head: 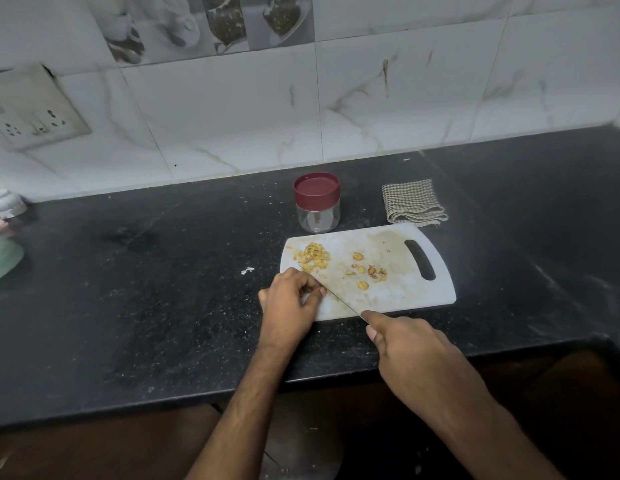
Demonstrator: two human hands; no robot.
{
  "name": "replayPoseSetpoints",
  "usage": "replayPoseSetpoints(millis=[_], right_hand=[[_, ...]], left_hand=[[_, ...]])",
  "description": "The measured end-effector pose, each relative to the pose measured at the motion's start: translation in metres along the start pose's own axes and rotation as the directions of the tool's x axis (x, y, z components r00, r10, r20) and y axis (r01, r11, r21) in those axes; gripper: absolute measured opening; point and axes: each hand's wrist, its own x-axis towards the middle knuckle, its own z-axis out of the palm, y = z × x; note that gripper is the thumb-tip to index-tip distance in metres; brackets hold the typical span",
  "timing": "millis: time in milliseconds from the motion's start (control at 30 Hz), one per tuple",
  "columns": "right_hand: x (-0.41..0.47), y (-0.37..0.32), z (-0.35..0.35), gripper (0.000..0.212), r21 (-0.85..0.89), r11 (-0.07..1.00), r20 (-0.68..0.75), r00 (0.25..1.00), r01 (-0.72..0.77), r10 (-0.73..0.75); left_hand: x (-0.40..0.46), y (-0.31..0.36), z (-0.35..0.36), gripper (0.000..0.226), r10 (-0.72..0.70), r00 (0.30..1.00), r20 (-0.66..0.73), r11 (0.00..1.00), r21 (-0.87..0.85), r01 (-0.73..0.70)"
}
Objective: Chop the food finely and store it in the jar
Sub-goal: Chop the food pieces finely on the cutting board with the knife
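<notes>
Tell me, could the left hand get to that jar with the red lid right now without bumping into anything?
Probably yes. The jar stands just beyond the cutting board's far edge, and nothing tall stands between it and the left hand. But that hand is busy holding food against the knife, and would pass over the chopped pile.

no words, labels, brand names or numbers can be read anywhere in this view. the jar (pixel 317 202) and its maroon lid (pixel 316 189) carry no print, and the white chopping board (pixel 369 271) is unmarked. the wall tile picture (pixel 211 24) shows only cups and spoons, with no lettering.
</notes>
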Motion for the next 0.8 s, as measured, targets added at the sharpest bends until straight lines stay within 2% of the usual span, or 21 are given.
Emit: replayPoseSetpoints(millis=[400, 600, 800], right_hand=[[0.011, -0.001, 0.002, 0.034, -0.030, 0.999, 0.084, 0.996, -0.025, 0.028], [0.008, -0.004, 0.012, 0.037, 0.021, 0.999, 0.019, 0.999, 0.030, -0.030], [0.000, -0.005, 0.005, 0.032, 0.021, 1.000, 0.034, 0.999, -0.002, 0.001]], left_hand=[[0.000, 0.001, 0.000, 0.032, 0.004, 1.000, 0.000, 1.000, 0.022, -0.004], [0.000, 0.003, 0.000, 0.032, -0.015, 1.000, -0.003, 1.000, 0.016, 0.015], [0.001, 0.000, 0.001, 0.028, -0.020, 1.000, -0.010, 1.000, -0.002, 0.020]])
